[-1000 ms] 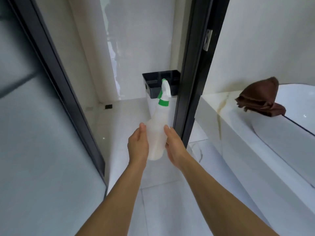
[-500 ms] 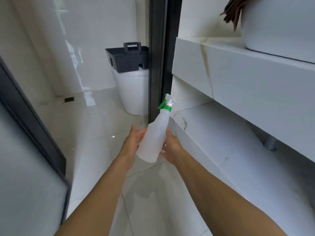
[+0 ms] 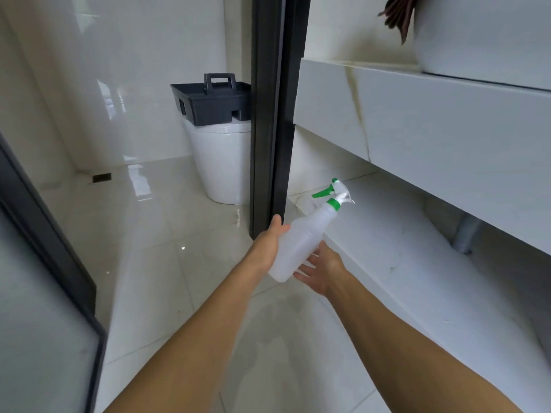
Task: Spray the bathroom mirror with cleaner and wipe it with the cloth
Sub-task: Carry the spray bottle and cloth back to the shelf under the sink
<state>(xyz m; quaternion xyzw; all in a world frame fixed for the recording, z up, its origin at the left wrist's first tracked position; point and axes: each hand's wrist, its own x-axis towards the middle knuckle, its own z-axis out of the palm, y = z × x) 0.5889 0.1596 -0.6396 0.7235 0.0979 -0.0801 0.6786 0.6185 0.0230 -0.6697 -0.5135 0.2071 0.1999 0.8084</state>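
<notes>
A: Well, starting with the glossy floor (image 3: pixel 149 263): very shiny, maybe slippery. Could mean a slip when turning toward the vanity.

B: Agreed. Next, the vanity counter (image 3: pixel 417 120): low and jutting out above the hands. Easy to bump on the way up.

A: Also the black door frame (image 3: pixel 274 114), just beside the left hand (image 3: pixel 268 247). Risk of knocking the knuckles with a wide swing.

B: And the spray bottle (image 3: pixel 301 242)?

A: Tilted, nozzle up and to the right, low in front of the under-shelf (image 3: pixel 402 263). Gripped around the body by the left hand, thumb on top. Probably safe, but smooth plastic, so could slide out under a loose grip.

B: And the right hand (image 3: pixel 320 269)?

A: Flat, fingers straight and spread, under the bottle's base. Holding nothing. Hard to say whether touching or only near. Could fumble the handover and drop it.

B: Cloth?

A: Brown cloth (image 3: pixel 398 16) up high, hanging over the basin (image 3: pixel 477 40) edge. Could fall with a careless pull. Mirror not in view.

B: Lastly the green trigger (image 3: pixel 323 192): small, exposed. Danger of an accidental squirt, far from the glass.
</notes>
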